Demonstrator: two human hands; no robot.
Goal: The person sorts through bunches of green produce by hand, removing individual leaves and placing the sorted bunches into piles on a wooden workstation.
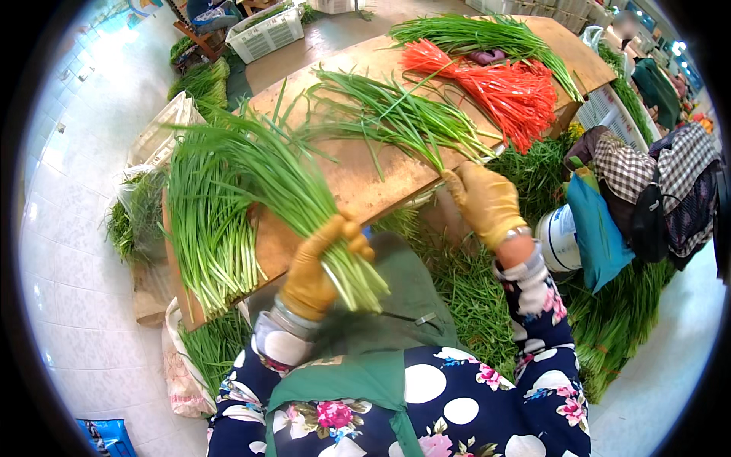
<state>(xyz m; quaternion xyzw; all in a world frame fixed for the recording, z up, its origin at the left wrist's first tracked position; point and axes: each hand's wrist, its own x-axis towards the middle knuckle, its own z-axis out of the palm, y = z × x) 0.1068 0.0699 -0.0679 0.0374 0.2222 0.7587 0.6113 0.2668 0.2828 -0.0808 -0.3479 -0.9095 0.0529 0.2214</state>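
My left hand [320,265], in a yellow rubber glove, grips a bundle of garlic chives [285,183] around its pale lower stems. The leaves fan out to the upper left, partly blurred. My right hand [485,200], gloved the same way, is at the front edge of the wooden board [365,177]. Its thumb and forefinger pinch the pale end of a few chive stalks [431,157]. These stalks reach back to a loose pile of chives [394,114] on the board. Further left, a thick row of chives [211,228] lies with stem ends towards me.
Red plastic ties [485,91] lie on the board, before more chives [485,40]. Trimmings [474,308] cover the floor below. To the right stand a white bucket [558,239] and a blue bag [597,234]. White crates [268,34] and seated people are farther off.
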